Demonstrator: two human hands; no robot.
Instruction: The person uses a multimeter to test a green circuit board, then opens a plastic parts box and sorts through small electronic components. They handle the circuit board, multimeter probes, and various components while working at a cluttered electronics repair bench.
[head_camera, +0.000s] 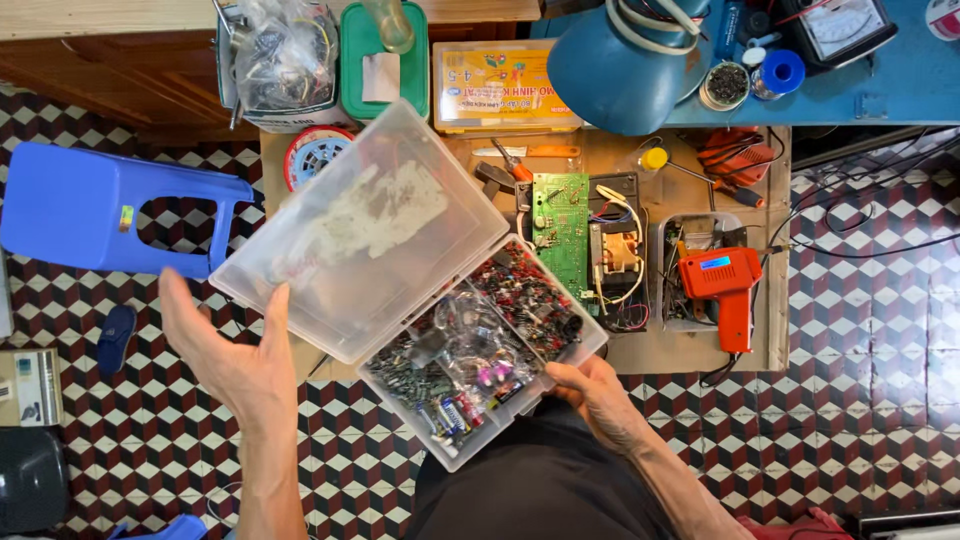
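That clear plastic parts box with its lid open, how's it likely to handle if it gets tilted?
The box looks thin-walled, so it probably flexes. It is full of small loose parts, so they would likely slide or spill. The right hand grips only one edge, the left hand is at the lid, which may swing.

A clear plastic compartment box (480, 350) lies open at the centre, its hinged lid (365, 235) swung up to the left, its compartments full of small electronic parts. The right hand (600, 395) grips its near edge; the left hand (235, 365) is spread open under the lid. Behind it at the top stand a flat yellow case with a printed label (505, 85), a green lidded box bearing a white paper label (380, 75), and a clear plastic bag of wires (285, 55). A small sticker sits on the blue stool (125, 217).
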